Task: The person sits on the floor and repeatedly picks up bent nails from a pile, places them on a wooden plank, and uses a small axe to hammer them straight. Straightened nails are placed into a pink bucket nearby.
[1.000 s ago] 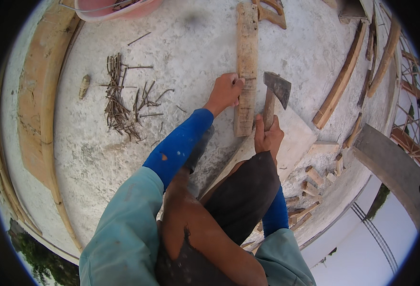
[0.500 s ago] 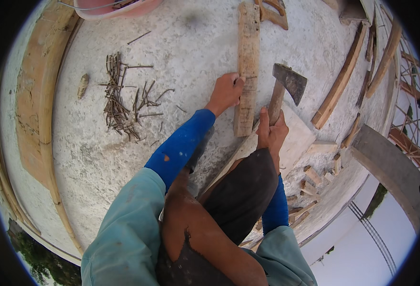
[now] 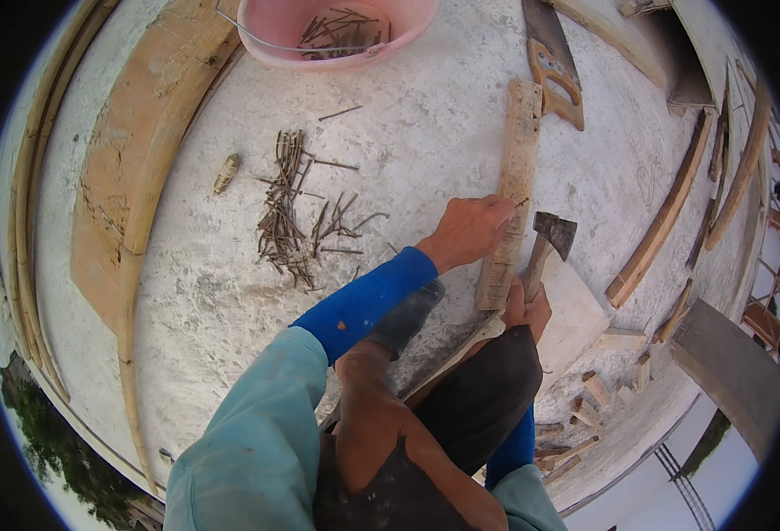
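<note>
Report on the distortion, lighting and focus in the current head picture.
In the head view, fisheye distortion bows the bamboo pole and black fills the corners; in the head view, daylight looks diffuse, with soft shadows on the floor; in the head view, the nail pile and hatchet look sharp enough to outline.

Before me a board [image 3: 509, 190] is lying on the floor [image 3: 417, 115], my left hand [image 3: 471, 232] resting at its middle. My right hand [image 3: 530, 308] is holding a hatchet [image 3: 556, 234] just right of the board's near end. A saw [image 3: 558, 84] is lying right of its far end. To my left a nail pile [image 3: 284, 212] is lying, a bucket [image 3: 324, 62] standing beyond it with nails inside. Farther left a pole [image 3: 131, 265] is running along a plank [image 3: 124, 186]; offcuts [image 3: 596, 389] are lying to my right.
</note>
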Tool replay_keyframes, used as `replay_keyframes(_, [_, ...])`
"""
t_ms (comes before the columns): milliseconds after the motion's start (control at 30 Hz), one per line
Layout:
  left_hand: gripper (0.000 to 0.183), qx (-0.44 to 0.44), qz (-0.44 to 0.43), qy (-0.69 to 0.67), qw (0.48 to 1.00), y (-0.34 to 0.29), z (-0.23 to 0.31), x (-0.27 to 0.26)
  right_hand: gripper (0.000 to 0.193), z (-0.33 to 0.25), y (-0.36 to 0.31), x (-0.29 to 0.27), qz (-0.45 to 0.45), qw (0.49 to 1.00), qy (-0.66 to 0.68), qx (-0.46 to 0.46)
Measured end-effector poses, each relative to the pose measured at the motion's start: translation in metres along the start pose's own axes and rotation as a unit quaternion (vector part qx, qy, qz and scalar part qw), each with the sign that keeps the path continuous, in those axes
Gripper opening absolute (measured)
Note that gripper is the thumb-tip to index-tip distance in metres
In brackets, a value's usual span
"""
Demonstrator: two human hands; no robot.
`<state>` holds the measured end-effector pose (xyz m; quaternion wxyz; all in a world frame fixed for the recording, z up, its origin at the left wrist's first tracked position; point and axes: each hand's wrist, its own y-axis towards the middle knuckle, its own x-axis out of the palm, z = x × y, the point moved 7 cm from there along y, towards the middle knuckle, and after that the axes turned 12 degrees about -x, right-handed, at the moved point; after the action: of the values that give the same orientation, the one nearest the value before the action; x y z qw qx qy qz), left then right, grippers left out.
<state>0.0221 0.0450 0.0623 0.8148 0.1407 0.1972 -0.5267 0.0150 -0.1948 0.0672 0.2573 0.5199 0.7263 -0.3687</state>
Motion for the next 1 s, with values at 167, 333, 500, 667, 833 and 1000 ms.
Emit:
replay_keyframes(167, [0.029,0.004,0.217,-0.125,0.968,0.065,0.013,-0.123,0.036,0.001,-0.007,0.013,0.001,0.983,0.162,0.088])
replay_keyframes(333, [0.031,-0.085,0.172,-0.102,0.976,0.045,-0.006,-0.162,0.042,0.003,0.002,0.024,0.02,0.984,0.154,0.088])
replay_keyframes(500, [0.016,-0.208,0.141,-0.027,0.967,-0.077,-0.074,-0.159,0.038,0.009,0.006,0.042,-0.026,0.976,0.198,0.088])
replay_keyframes(667, [0.013,-0.295,0.294,0.087,0.905,-0.167,-0.147,-0.222,0.034,0.016,0.009,0.046,-0.03,0.978,0.177,0.102])
replay_keyframes(833, [0.021,-0.359,0.275,0.129,0.883,-0.197,-0.175,-0.251,0.034,0.02,0.017,0.046,-0.056,0.979,0.166,0.107])
replay_keyframes(1000, [0.034,-0.332,0.28,0.165,0.886,-0.18,-0.169,-0.24,0.043,0.022,0.023,0.045,-0.1,0.983,0.105,0.114])
